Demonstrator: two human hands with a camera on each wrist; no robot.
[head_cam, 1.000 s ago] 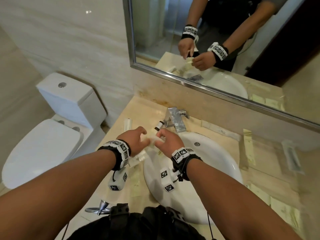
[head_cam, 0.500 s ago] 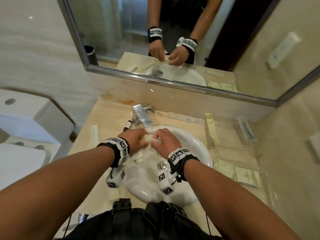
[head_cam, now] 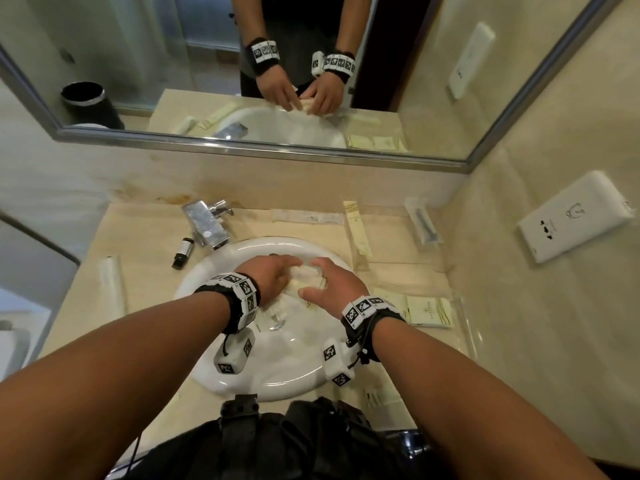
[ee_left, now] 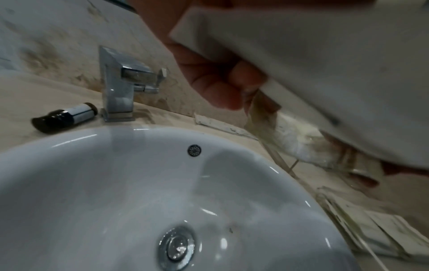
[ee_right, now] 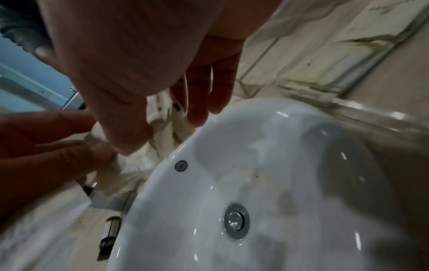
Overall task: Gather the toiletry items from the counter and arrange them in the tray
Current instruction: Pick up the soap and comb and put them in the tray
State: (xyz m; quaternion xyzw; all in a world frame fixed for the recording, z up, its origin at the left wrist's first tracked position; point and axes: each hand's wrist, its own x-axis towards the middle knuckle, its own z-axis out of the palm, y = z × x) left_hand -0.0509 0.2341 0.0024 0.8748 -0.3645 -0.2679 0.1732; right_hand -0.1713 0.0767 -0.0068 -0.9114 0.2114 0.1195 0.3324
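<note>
Both hands hold a bundle of white and cream toiletry packets (head_cam: pixel 305 276) above the white sink basin (head_cam: pixel 249 372). My left hand (head_cam: pixel 273 275) grips its left end, fingers curled under a flat white packet (ee_left: pixel 301 55). My right hand (head_cam: pixel 329 284) covers the right end, and its thumb pinches the packets (ee_right: pixel 160 111). A clear tray (head_cam: pixel 462 317) lies on the counter right of the basin with cream sachets (head_cam: pixel 429 310) inside. A small dark bottle (head_cam: pixel 181 252) lies left of the tap and a white tube (head_cam: pixel 112 285) at the counter's left.
The chrome tap (head_cam: pixel 207 223) stands behind the basin. A flat white packet (head_cam: pixel 306 216), a long cream packet (head_cam: pixel 358 228) and a plastic-wrapped dark item (head_cam: pixel 423 225) lie by the back wall. Another packet (head_cam: pixel 381 396) sits at the front edge. A wall closes the right side.
Both hands have carried the bundle rightward, from the basin's left rim to above its middle. The view has swung right, so the tray side of the counter now shows.
</note>
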